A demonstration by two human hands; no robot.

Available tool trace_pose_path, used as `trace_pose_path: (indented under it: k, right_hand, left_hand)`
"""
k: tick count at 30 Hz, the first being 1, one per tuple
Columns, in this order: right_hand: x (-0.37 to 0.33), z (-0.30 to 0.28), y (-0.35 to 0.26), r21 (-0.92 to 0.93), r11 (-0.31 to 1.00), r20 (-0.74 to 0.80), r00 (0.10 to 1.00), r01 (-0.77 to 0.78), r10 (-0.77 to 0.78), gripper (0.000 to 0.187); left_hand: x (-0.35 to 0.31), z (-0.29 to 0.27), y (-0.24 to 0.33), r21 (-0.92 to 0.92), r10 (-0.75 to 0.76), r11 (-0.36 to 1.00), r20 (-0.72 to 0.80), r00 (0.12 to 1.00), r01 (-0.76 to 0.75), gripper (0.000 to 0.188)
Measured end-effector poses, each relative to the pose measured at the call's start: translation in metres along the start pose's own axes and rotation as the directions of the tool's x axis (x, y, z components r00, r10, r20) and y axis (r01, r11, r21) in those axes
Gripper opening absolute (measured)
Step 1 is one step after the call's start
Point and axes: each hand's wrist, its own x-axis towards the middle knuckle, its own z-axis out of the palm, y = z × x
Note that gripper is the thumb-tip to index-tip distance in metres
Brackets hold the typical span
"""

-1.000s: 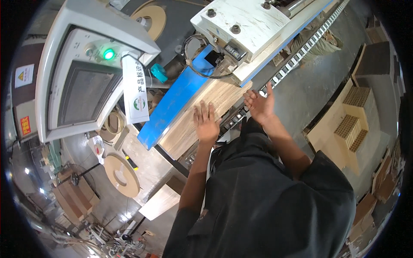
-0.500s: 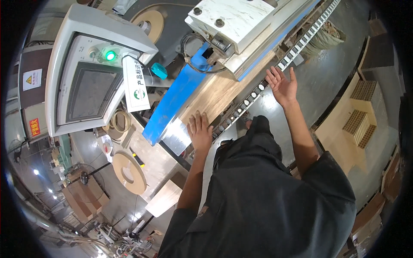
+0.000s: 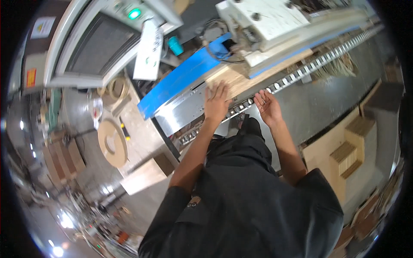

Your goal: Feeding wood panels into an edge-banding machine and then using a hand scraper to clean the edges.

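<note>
A light wooden board [image 3: 247, 81] lies on the bed of a machine, running under its white housing [image 3: 275, 23] on the right. My left hand [image 3: 217, 103] rests on the near left end of the board, palm down, fingers stretched out. To the right of it, my right hand [image 3: 269, 109] hovers by the roller rail [image 3: 292, 78], palm turned up and fingers loosely bent, with nothing in it. A blue guide [image 3: 180, 81] runs behind the bare metal bed plate [image 3: 176, 116], left of the board.
A control panel [image 3: 99, 47] with a lit green button [image 3: 134, 13] stands at upper left. On the side table lie a tan tape roll [image 3: 112, 143] and a yellow-black cutter [image 3: 124, 129]. Another board [image 3: 144, 176] sits nearby. At right are stacked slotted pieces [image 3: 346, 159] on a pallet.
The board has slid rightward along the blue guide, baring more metal bed. My left hand has moved with it. My right hand has come closer to the left one, and the view has shifted.
</note>
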Motion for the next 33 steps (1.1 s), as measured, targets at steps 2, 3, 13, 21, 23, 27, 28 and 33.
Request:
trace_pose_path:
  k: [2, 3, 13, 21, 23, 27, 28, 33]
  right_hand:
    - [-0.003, 0.005, 0.008, -0.049, 0.998, 0.050, 0.998, -0.045, 0.048, 0.017]
    - [-0.002, 0.003, 0.013, -0.055, 0.997, 0.065, 0.996, -0.054, 0.057, 0.016]
    - [-0.005, 0.026, 0.036, -0.210, 0.945, 0.426, 0.846, -0.251, 0.319, 0.034]
    - [-0.036, 0.114, 0.085, -0.494, 0.841, 0.514, 0.707, -0.220, 0.486, 0.045]
    - [-0.047, 0.132, 0.105, -0.578, 0.782, 0.487, 0.670, -0.234, 0.560, 0.047]
    - [-0.063, 0.152, 0.155, -0.765, 0.600, 0.367, 0.606, -0.234, 0.705, 0.057]
    - [-0.063, 0.150, 0.167, -0.810, 0.544, 0.354, 0.556, -0.220, 0.752, 0.060]
    - [-0.069, 0.138, 0.263, -0.966, 0.166, 0.057, 0.468, -0.195, 0.882, 0.066]
  left_hand:
    - [0.004, -0.008, 0.000, -0.028, -0.005, 1.000, -0.013, 1.000, 0.005, 0.063]
    - [0.002, -0.012, -0.002, -0.042, -0.033, 0.999, -0.012, 0.999, 0.033, 0.062]
    - [-0.159, -0.117, -0.071, -0.045, -0.405, 0.911, -0.280, 0.871, 0.409, 0.052]
    - [-0.406, -0.131, -0.235, 0.110, -0.786, 0.484, -0.382, 0.487, 0.868, 0.072]
    - [-0.433, -0.111, -0.237, 0.030, -0.831, 0.434, -0.372, 0.413, 0.900, 0.074]
    - [-0.436, -0.081, -0.228, -0.017, -0.869, 0.377, -0.353, 0.347, 0.926, 0.076]
    - [-0.426, -0.080, -0.222, -0.036, -0.865, 0.381, -0.368, 0.342, 0.924, 0.076]
    - [-0.387, -0.064, -0.187, -0.064, -0.845, 0.402, -0.409, 0.344, 0.913, 0.079]
